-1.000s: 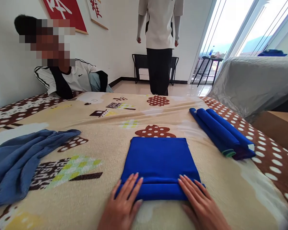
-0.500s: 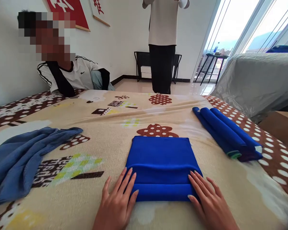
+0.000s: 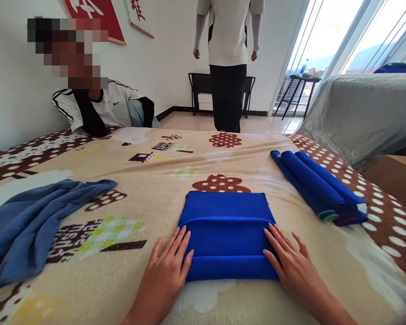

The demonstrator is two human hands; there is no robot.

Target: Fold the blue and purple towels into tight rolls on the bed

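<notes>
A bright blue cloth (image 3: 226, 234), folded into a flat rectangle, lies in front of me with its near edge turned over in a band. A raised ridge crosses it a little below its far edge. My left hand (image 3: 171, 257) rests flat on its left side, fingers stretched forward. On the right side, my right hand (image 3: 287, 257) lies with fingers spread, its fingertips touching the cloth. Neither hand grasps anything. Beyond my right hand are rolled blue cloths (image 3: 318, 189), lying side by side.
A patterned beige blanket (image 3: 149, 194) covers the bed. At left lies a crumpled grey-blue cloth (image 3: 27, 221). One person (image 3: 111, 106) leans on the bed's far left edge; another person (image 3: 228, 49) stands beyond it. A plastic-covered piece of furniture (image 3: 368, 113) is at right.
Both hands have slid slightly forward along the cloth, and the ridge has moved toward its far edge. The standing person's arms have dropped to their sides.
</notes>
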